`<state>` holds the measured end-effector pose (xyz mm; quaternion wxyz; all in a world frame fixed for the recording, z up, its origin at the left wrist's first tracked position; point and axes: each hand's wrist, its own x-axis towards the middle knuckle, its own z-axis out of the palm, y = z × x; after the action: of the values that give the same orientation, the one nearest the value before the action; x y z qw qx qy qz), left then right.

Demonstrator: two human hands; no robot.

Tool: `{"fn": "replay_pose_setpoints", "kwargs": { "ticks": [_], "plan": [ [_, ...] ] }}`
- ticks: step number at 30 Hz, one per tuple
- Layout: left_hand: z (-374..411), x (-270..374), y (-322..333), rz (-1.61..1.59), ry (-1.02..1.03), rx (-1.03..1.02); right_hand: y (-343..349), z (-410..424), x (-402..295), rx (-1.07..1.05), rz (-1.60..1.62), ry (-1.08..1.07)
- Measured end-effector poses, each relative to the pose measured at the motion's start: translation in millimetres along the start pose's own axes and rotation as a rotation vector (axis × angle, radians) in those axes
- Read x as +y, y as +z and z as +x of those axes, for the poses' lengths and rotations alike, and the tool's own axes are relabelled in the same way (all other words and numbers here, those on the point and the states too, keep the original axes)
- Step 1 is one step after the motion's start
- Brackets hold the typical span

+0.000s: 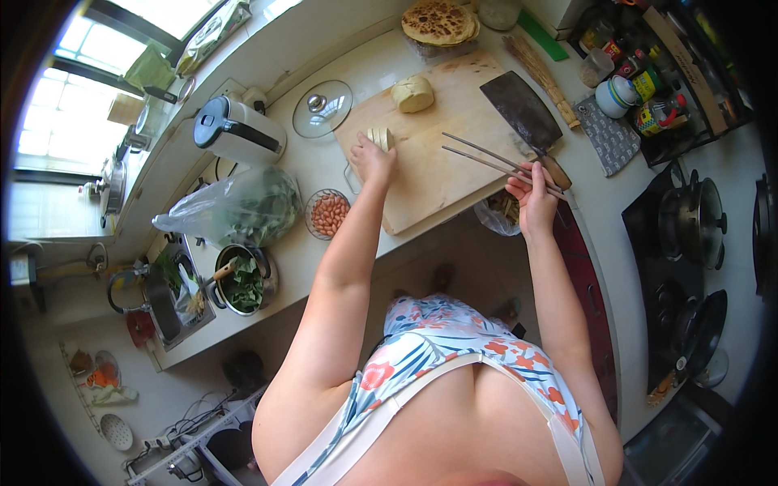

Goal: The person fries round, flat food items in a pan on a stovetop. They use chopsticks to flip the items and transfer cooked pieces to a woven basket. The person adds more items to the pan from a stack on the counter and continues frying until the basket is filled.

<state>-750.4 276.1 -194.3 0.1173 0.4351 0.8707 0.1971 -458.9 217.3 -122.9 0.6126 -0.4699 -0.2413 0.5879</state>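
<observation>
My left hand (pixel 370 159) rests at the left side of a wooden cutting board (pixel 437 176), its fingers against a small group of pale dough slices (pixel 380 138). Whether the fingers grip the slices is hard to tell. My right hand (pixel 535 197) holds a pair of long chopsticks (pixel 486 157), their slightly parted tips pointing left over the board. A larger lump of yellowish dough (pixel 413 94) sits near the board's far edge. On the board's right side lies a cleaver (pixel 521 109) with a dark blade, its wooden handle (pixel 555 170) just beyond my right hand.
Left of the board are a glass lid (pixel 323 109), an electric kettle (pixel 240 130), a bowl of peanuts (pixel 329 214), a bag of greens (pixel 255 203) and a pot of leaves (pixel 244 285). Flatbreads (pixel 439 23) are stacked behind. Right stand bottles (pixel 659 115) and a lidded pot (pixel 696 222).
</observation>
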Motion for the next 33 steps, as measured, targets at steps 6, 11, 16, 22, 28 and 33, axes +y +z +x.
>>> {"fn": "replay_pose_setpoints", "kwargs": {
  "ticks": [6,11,16,22,28,33],
  "plan": [
    [20,-5,-6,-0.651,-0.163,-0.556,-6,-6,-22,-0.029,0.036,-0.068],
    [-56,94,-42,-1.442,-0.229,-0.977,-43,-38,-78,0.002,0.101,-0.356],
    [-150,196,-67,-1.553,-0.01,-1.561,-107,-110,-169,0.131,0.181,-0.63],
    [-305,307,-72,-1.419,0.191,-2.003,-215,-232,-236,0.284,0.155,-0.887],
    [-473,384,-61,-1.293,0.228,-2.138,-314,-353,-282,0.428,-0.006,-1.025],
    [-587,418,-55,-1.253,0.333,-2.166,-382,-411,-302,0.601,-0.071,-1.006]
  ]
}}
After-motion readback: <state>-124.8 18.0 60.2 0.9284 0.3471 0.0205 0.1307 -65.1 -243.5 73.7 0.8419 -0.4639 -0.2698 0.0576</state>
